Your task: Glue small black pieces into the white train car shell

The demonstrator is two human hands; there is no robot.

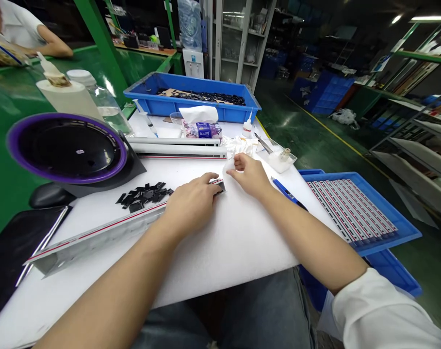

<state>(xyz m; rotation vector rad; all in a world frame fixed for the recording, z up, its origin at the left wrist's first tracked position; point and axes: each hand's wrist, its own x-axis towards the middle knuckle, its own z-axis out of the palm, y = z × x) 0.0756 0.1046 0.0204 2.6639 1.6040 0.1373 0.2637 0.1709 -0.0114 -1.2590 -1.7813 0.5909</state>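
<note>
Head cam: my left grip (193, 201) has the long red-striped silvery metal channel (111, 231) by its far end on the white table (223, 252), right grip (250, 175) pinching a thin white tissue-like scrap (228, 167). Probably mid end-work, so next needs a steady left.

White table (227, 247) is lying open from its near edge up to left hand (193, 203) and right hand (251, 177). Left: long strip (107, 233) is cutting across diagonally, black pieces (147, 195) crowding behind. Far: two rails (180, 152) are blocking. Right: blue knife (287, 192) is narrowing things.
</note>
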